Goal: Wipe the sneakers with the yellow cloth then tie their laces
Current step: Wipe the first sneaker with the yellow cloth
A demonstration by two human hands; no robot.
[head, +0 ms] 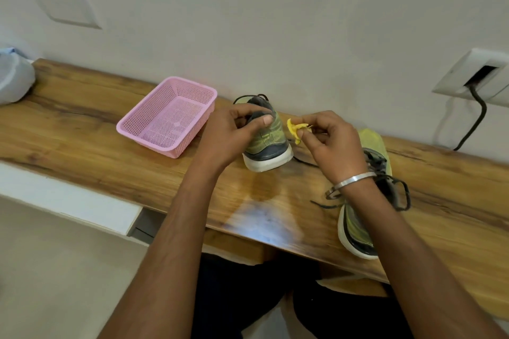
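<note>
I am holding the first sneaker (pixel 265 135) upright-ish on the table (pixel 82 129) with my left hand (pixel 234 135), fingers curled around its upper near the tongue. My right hand (pixel 330 143) is pinching the yellow cloth (pixel 296 129), bunched small between thumb and fingertips, just beside the shoe's flank. The cloth is looking soft and limp, so I am judging a wider grip will wipe better. The shoe seems light, its knit upper yielding, the sole firm; the heel or collar is the surest hold. The second sneaker (pixel 358 228) is lying under my right wrist, laces (pixel 396 190) loose.
</note>
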